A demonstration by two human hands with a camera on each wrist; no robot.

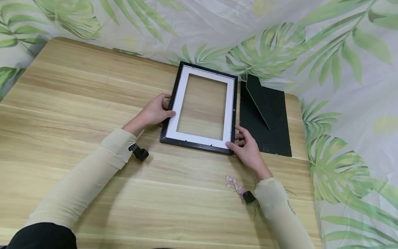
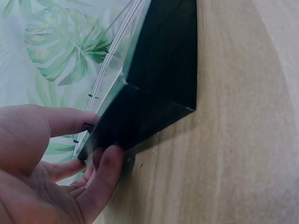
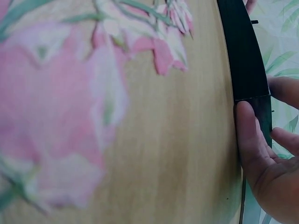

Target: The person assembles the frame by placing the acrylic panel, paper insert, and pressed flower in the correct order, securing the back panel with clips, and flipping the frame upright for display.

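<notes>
A black picture frame (image 1: 196,146) lies back side up, with a white mat (image 1: 180,93) around a rectangular opening that shows wood grain. Small dark tabs stick out along its inner edge. My left hand (image 1: 153,110) grips the left side, thumb over the rim and fingers at the outer wall, as the left wrist view shows. At the near right corner my right hand (image 1: 248,152) holds the frame between thumb and fingers. Just right of the frame lies a black backing board (image 1: 278,135) with its stand leg (image 1: 256,93) raised.
A pink flower sprig (image 1: 234,186) lies on the wooden table (image 1: 77,97) beside my right wrist; it looms large in the right wrist view. Leaf-patterned cloth (image 1: 342,166) hangs behind the table and along its right side. Each wrist wears a small black camera.
</notes>
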